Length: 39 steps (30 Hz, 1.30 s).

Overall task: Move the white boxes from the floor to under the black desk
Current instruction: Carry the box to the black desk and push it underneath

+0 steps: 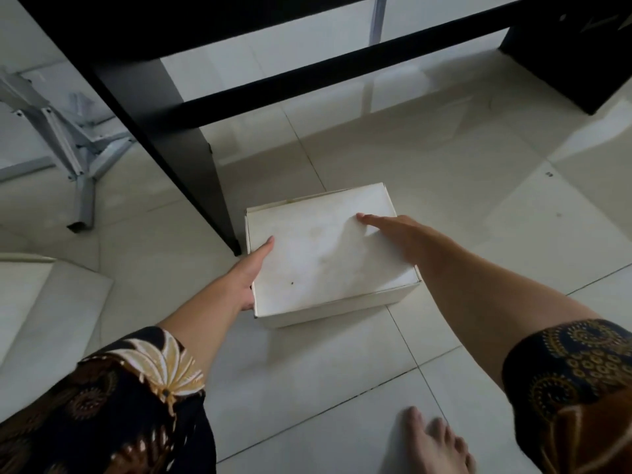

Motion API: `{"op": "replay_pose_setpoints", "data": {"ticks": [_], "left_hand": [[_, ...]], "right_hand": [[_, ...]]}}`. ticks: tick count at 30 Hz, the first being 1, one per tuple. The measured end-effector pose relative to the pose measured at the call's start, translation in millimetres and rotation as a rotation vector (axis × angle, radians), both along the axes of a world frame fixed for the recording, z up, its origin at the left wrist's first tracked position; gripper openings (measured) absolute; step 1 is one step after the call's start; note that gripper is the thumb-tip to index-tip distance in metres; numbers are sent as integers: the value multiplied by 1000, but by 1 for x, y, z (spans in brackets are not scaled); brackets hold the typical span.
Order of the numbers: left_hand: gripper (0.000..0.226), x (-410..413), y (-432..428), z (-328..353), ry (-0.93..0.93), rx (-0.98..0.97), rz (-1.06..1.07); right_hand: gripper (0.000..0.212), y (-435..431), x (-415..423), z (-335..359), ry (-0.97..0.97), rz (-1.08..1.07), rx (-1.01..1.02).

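I have both hands on the white box (325,254), which sits on the tiled floor (444,159) just beside the foot of the black desk (178,138), right at its front corner and not yet underneath. My left hand (248,275) grips the box's left side, thumb lying over the top edge; the other fingers are hidden down the side. My right hand (393,234) lies flat on the lid near the right edge, fingers straight, pressing and holding nothing.

I judge the box is about to be slid forward into the gap. The side panel (205,186) is the main hazard: the box's far left corner is almost touching it, so a straight push could jam that corner or pinch my left thumb against the panel. The lid looks like thin card, and leaning hard with the flat right hand may dent it. The tiles look glossy, so an uneven shove could spin the box. Farther in, the low crossbar (342,77) may stop it, and my bare foot (434,439) is planted close behind
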State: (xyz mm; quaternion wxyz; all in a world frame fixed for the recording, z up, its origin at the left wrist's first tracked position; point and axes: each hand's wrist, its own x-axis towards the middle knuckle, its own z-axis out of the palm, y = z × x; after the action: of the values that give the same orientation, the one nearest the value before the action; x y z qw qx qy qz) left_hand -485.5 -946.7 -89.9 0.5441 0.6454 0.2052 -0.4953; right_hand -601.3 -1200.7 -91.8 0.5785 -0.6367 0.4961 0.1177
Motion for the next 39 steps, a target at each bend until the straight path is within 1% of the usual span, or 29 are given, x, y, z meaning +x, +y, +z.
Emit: {"op": "replay_pose_setpoints", "data": {"ticks": [2, 3, 4, 6, 7, 9, 11, 12, 14, 16, 18, 20, 21, 23, 25, 27, 29, 32, 36, 39], "left_hand": [[55, 0, -2, -6, -24, 33, 1], [64, 1, -3, -11, -37, 55, 11], [73, 2, -4, -16, -44, 70, 30], [78, 0, -9, -20, -116, 138, 74], [81, -1, -11, -22, -177, 207, 96], [90, -5, -15, -27, -336, 365, 105], [95, -10, -18, -29, -522, 548, 51], [95, -13, -20, -28, -597, 642, 20], [94, -21, -21, -25, -670, 790, 9], [92, -34, -23, -19, -683, 855, 118], [89, -50, -22, -17, -655, 844, 328], [87, -71, -17, -21, -492, 776, 523], [83, -84, -16, -25, -368, 707, 549], [80, -106, -19, -31, -153, 508, 518], [87, -115, -33, -38, -36, 366, 557], [91, -116, -49, -39, -6, 295, 544], [84, -112, -61, -43, -17, 251, 522], [77, -105, -65, -53, -47, 240, 576], [84, -81, -62, -74, -20, 233, 650], [72, -67, -57, -62, -111, 215, 533]], "right_hand": [[67, -5, 4, 0, 0, 11, -20], [69, -6, 7, 2, -8, 23, -34], [75, -8, 11, 4, -17, 25, -53], [92, -11, 20, 0, -20, 16, -85], [96, -12, 24, -3, -18, 10, -106], [91, -12, 30, -4, 12, 7, -162], [87, -13, 36, -2, 57, 16, -256], [91, -14, 41, 0, 75, 39, -327], [104, -13, 52, 5, 77, 98, -480], [109, -6, 66, 11, 68, 176, -591], [107, 3, 77, 17, 76, 281, -660], [105, 11, 86, 19, 79, 384, -689], [105, 15, 90, 19, 76, 427, -693], [103, 22, 95, 17, 77, 503, -703], [100, 27, 99, 17, 110, 562, -705], [98, 28, 102, 16, 151, 591, -693], [96, 27, 105, 16, 176, 594, -688], [90, 24, 108, 14, 208, 581, -684], [83, 21, 107, 13, 242, 553, -672], [84, 19, 100, 15, 294, 494, -655]]}}
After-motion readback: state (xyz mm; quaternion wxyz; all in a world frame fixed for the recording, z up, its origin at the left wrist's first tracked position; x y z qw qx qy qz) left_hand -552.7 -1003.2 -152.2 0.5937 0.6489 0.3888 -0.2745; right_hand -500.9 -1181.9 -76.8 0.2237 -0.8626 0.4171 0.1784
